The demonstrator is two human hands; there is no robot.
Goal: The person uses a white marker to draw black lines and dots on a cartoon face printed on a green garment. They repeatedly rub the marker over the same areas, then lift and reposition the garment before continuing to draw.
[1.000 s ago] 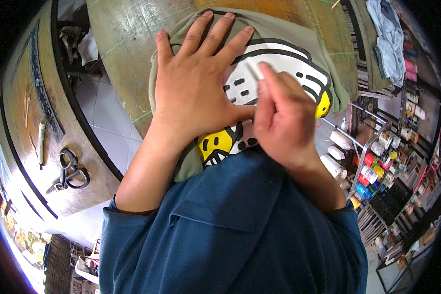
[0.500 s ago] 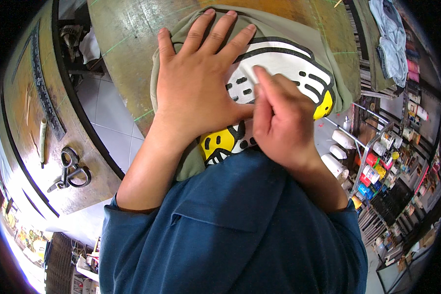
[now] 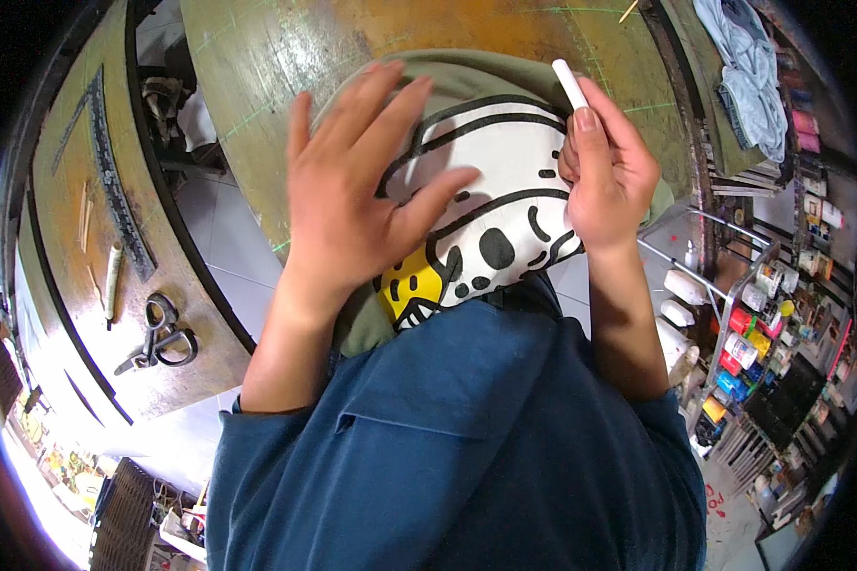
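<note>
A piece of olive-green cloth (image 3: pixel 467 69) lies over the near edge of the work table and hangs toward me. On it is a large cartoon print (image 3: pixel 505 152) in white, black and yellow. My left hand (image 3: pixel 348 205), slightly blurred, is over the cloth's left side with its fingers spread and nothing in it. Whether it touches the cloth I cannot tell. My right hand (image 3: pixel 614 186) is at the right edge of the print, closed around a slim white stick (image 3: pixel 568 83) that points up and away. The stick's lower end is hidden in the fist.
The table's worn top (image 3: pixel 352 33) carries green lines. On a left-hand bench lie black-handled scissors (image 3: pixel 167 333), a dark ruler (image 3: pixel 119 190) and a pale pen-like tool (image 3: pixel 113 278). To the right are a metal rack (image 3: pixel 705 285), several paint bottles (image 3: pixel 738 347) and light-blue denim (image 3: pixel 752 86).
My right hand has moved right and away from the print's middle, and the white stick now shows. My left hand no longer lies flat. The cloth has shifted, uncovering more of the print.
</note>
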